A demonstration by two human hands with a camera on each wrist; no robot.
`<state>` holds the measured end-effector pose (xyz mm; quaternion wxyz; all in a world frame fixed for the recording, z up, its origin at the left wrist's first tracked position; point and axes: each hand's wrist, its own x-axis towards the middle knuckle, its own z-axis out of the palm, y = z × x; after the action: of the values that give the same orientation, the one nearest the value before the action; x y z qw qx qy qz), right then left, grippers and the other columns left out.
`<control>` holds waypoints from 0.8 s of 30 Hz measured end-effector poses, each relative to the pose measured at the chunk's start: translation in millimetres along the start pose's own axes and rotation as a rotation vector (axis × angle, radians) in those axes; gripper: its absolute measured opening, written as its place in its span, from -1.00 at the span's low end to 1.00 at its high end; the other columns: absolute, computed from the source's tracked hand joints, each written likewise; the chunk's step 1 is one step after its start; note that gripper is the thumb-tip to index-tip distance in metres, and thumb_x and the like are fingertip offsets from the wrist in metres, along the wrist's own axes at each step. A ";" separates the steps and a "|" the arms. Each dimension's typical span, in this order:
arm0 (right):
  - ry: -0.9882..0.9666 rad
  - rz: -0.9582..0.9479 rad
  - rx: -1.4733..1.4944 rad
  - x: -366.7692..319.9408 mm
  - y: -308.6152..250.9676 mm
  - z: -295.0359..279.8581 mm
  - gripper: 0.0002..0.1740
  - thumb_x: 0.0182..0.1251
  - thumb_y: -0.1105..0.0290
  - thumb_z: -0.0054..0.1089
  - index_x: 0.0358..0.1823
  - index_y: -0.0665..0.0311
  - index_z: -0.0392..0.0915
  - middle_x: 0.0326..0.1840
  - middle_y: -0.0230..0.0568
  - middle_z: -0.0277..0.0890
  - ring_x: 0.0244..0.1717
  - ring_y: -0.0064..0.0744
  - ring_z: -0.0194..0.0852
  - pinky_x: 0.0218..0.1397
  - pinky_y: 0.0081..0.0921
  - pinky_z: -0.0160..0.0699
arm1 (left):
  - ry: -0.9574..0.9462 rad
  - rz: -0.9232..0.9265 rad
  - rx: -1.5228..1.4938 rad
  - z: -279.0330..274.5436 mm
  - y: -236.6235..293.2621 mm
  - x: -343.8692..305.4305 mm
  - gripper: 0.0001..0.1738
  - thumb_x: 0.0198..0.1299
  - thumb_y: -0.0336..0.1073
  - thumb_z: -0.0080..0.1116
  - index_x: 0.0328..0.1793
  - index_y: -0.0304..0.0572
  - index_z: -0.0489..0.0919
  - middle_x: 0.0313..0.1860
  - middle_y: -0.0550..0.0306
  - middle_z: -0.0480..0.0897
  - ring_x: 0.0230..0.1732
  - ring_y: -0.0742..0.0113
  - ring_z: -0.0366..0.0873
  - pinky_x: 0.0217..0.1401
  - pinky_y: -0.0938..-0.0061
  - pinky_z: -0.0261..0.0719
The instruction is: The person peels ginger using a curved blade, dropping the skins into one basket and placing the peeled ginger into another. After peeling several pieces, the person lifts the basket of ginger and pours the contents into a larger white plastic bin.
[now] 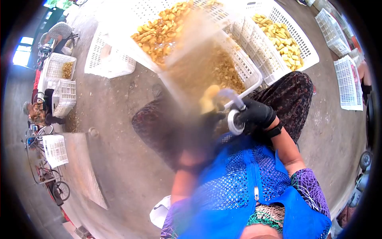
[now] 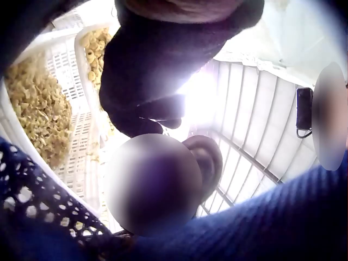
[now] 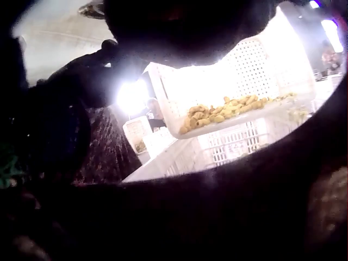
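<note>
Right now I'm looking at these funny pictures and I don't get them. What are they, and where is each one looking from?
There's no robot here, just a person working with two hands in black gloves. The big picture comes from a camera worn on the head, looking down. The other two come from small cameras, one on each wrist, so they look close-up and partly dark.

In front of the person are white baskets, with grey floor showing around them. One holds yellow pieces; the nearest basket holds small brownish-yellow bits.

The right hand grips a tool with a white ring. Another yellow piece is by the left hand, perhaps held, but it's too blurry there to be sure.
</note>
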<state>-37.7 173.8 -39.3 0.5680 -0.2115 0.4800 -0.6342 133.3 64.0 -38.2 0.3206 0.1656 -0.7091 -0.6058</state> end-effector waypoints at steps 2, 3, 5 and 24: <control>-0.013 0.033 -0.121 0.4 -42.8 13.5 -0.60 0.01 0.41 0.31 -0.07 0.38 0.57 -0.29 -0.28 0.62 -0.31 -0.53 0.55 -0.17 -0.55 0.53 | 0.023 0.020 -0.052 -0.7 -4.9 -0.3 -0.43 0.45 -0.01 -0.24 0.40 -0.27 0.23 0.18 0.01 0.47 0.15 0.27 0.42 0.24 0.35 0.39; -0.038 0.049 -0.074 3.5 -43.0 9.0 -0.67 0.03 0.43 0.33 -0.14 0.38 0.60 -0.30 -0.31 0.62 -0.29 -0.56 0.54 -0.17 -0.57 0.52 | 0.059 -0.294 -0.560 0.1 1.9 8.3 -0.46 0.44 -0.02 -0.22 0.37 -0.26 0.26 0.16 0.01 0.48 0.13 0.27 0.43 0.23 0.35 0.40; 0.013 0.018 0.003 -4.9 -40.3 18.0 -0.71 0.05 0.43 0.34 -0.16 0.37 0.61 -0.32 -0.33 0.61 -0.31 -0.58 0.53 -0.21 -0.59 0.52 | 0.091 -0.612 -1.068 4.2 20.5 18.0 -0.48 0.44 -0.04 -0.20 0.34 -0.24 0.30 0.13 0.02 0.49 0.11 0.27 0.44 0.21 0.36 0.41; 0.017 0.233 -0.308 12.0 -18.5 20.4 -0.77 0.15 0.39 0.31 -0.20 0.31 0.55 -0.54 -0.50 0.45 -0.65 -0.76 0.31 -0.64 -0.75 0.22 | -0.009 -0.258 0.037 7.2 35.7 21.8 -0.53 0.25 -0.22 0.12 0.25 -0.22 0.39 0.10 -0.03 0.50 0.05 0.13 0.48 0.17 0.30 0.44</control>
<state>-33.8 153.2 -17.7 0.5944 -0.2338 0.5973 -0.4850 118.0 63.4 1.4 0.2339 0.2586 -0.6944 -0.6295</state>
